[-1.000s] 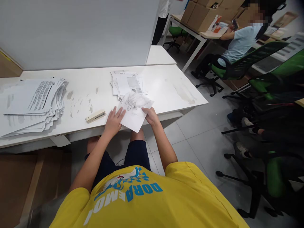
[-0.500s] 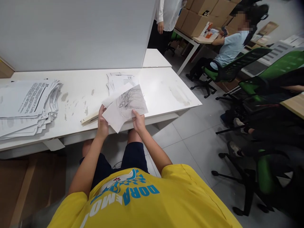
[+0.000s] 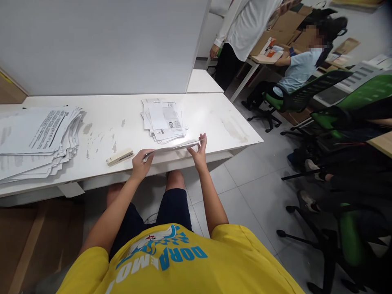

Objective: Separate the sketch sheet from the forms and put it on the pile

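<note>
Item: thin sheaf of papers [image 3: 174, 147], which we pinch edge-on between left hand [image 3: 141, 160] and right hand [image 3: 199, 152] over the table [image 3: 122, 122]; risk: loose sheets sliding out.

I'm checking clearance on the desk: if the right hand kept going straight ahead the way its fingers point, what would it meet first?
Probably the small paper pile, just beyond the right hand and the sheets it holds; depth is unclear, so it might pass beside the pile.

"DORAEMO" is printed in blue, upside down, on the yellow shirt [image 3: 183, 265] at the bottom of the frame. Print on the paper stacks [image 3: 39, 134] can't be made out.
</note>
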{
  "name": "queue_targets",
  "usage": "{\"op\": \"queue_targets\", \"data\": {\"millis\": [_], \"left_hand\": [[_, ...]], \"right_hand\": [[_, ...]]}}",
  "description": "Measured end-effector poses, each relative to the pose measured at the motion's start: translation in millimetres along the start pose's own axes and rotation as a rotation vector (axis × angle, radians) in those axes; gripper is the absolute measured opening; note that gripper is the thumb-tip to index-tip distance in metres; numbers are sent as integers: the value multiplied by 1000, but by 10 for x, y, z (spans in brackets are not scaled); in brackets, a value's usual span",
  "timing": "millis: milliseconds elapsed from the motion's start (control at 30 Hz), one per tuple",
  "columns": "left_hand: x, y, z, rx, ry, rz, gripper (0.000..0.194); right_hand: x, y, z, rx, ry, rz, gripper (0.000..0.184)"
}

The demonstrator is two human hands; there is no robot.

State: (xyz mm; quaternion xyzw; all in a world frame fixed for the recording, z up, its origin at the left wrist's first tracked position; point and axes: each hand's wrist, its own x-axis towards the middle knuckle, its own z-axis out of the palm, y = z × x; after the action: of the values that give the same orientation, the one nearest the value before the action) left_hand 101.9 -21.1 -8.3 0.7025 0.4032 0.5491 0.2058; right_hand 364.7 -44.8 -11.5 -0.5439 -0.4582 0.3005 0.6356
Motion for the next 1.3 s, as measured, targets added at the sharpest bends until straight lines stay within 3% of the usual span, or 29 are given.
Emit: {"op": "queue_targets", "data": {"millis": [200,333,500,667,833,1033,1167,1300], "left_hand": [[10,-35,46,-72,30,-60,31],[65,-83,80,-209,-8,-75,46],[74,-132,106,-166,44,-134,47],[34,27,-12,-226,72,-158,53],[-31,184,-133,-267,-129,-276,42],[-194,154,-137,-270,-245,-443,46],[-276,235,-233,-367,-349,-480,69],[-318,276,-306,-472,-315,-545,63]], "right_hand": [[148,1,-19,23,-268,23,67],[157,26,57,46,-281,98,41],[87,14,130,21,-162,138,25],[-62,-14,93,47,-141,178,27],[-235,-20,6,169,-83,318,38],[-386,-21,-82,226,-297,619,41],[-335,-53,-88,174,-319,622,37],[-187,-125,-84,143,-405,626,37]]}}
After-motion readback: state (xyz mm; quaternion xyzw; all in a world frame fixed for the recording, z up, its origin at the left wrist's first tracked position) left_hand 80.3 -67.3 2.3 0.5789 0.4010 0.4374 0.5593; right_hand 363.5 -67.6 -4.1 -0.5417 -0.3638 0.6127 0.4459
